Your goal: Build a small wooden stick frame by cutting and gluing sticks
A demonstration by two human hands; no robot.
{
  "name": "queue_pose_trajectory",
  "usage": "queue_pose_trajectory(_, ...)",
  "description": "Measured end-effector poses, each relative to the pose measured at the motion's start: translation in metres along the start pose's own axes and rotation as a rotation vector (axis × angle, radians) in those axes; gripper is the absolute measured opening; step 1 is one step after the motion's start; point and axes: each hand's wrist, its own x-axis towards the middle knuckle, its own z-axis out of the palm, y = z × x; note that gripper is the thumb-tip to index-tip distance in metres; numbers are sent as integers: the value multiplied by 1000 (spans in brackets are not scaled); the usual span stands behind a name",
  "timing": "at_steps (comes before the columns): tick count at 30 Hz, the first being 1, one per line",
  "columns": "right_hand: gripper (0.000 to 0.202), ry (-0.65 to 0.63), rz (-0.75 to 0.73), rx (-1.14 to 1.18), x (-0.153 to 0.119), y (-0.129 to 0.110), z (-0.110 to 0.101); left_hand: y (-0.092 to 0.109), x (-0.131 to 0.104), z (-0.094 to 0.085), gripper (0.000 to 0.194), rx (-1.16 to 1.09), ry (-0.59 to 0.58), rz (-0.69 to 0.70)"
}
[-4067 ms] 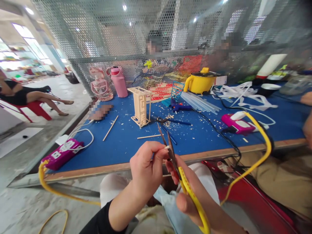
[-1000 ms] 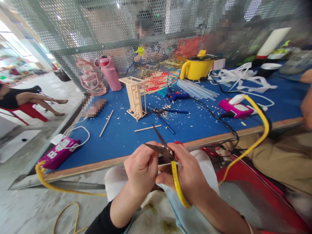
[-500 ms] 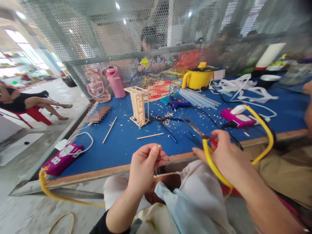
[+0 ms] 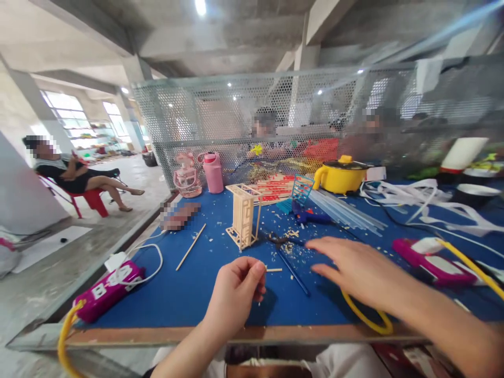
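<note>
My left hand (image 4: 240,286) is closed in a pinch above the table front. The small pale wooden piece seen between its fingertips a moment ago is mostly hidden now. Just beyond lies a thin wooden stick (image 4: 274,270), partly covered by the hand. My right hand (image 4: 334,262) is open, thumb apart from the fingers, slightly blurred. It is over the table beside the blue-handled pliers (image 4: 293,272), apparently holding nothing. A small pale wooden frame structure (image 4: 243,218) with lattice panels stands upright behind my left hand. Wood chips (image 4: 290,247) lie around the pliers' head.
A blue glue gun (image 4: 311,215), clear glue sticks (image 4: 346,210) and a yellow electric pot (image 4: 342,177) stand at the back. Purple power strips (image 4: 110,289) lie on both sides. A yellow cord (image 4: 366,317) loops under my right arm. A mesh screen (image 4: 220,115) borders the table.
My right hand has let go of the red-handled scissors and reached forward and left toward the pliers. My left hand has come forward over the table, still pinched. The view has tilted up.
</note>
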Motion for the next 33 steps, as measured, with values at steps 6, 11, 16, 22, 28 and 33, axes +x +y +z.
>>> queue_pose_trajectory(6,17,141,-454,420,24,-59,12,13,9,-9,34,212,-89,134)
queue_pose_trajectory(11,14,177,-410,441,31,-60,-1,28,12,-21,31,454,-47,291)
queue_pose_trajectory(16,15,158,-542,418,31,-62,-2,24,11,-23,33,412,-90,187)
queue_pose_trajectory(22,18,43,-521,237,41,-50,7,12,10,-26,32,239,-103,-11)
queue_pose_trajectory(28,14,410,77,-37,50,28,-19,12,14,-91,29,766,221,213)
queue_pose_trajectory(33,13,552,186,170,52,11,-42,21,41,-87,68,946,448,522)
